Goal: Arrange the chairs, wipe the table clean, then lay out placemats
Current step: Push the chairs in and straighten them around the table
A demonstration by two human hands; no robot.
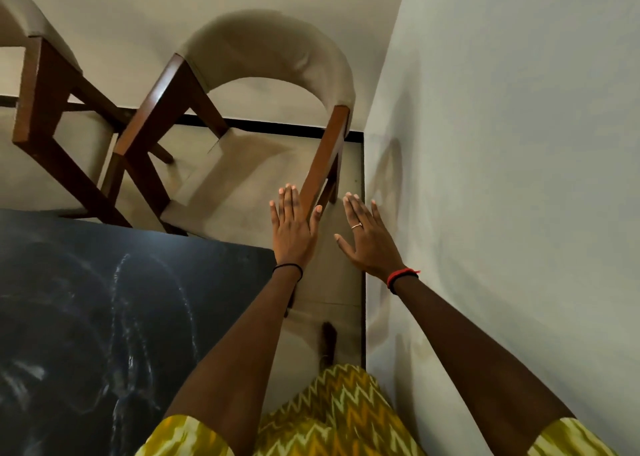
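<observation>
I see both hands stretched forward flat, fingers straight, gripping nothing. The left hand (294,228) lies over the right wooden post of the near chair (266,50), and the right hand (367,239) is beside it, close to the wall (519,143). The chair stands at the far right corner of the smeared dark table (104,299). A hard shove could scrape it along the wall or knock it into the second chair (31,22) at far left. I cannot tell whether the left hand touches the post. The second chair and the table are cut off.

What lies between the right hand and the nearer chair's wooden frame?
Only bare floor, in the head view. The right hand is open near the wall; the left hand is open by the wooden frame.
</observation>
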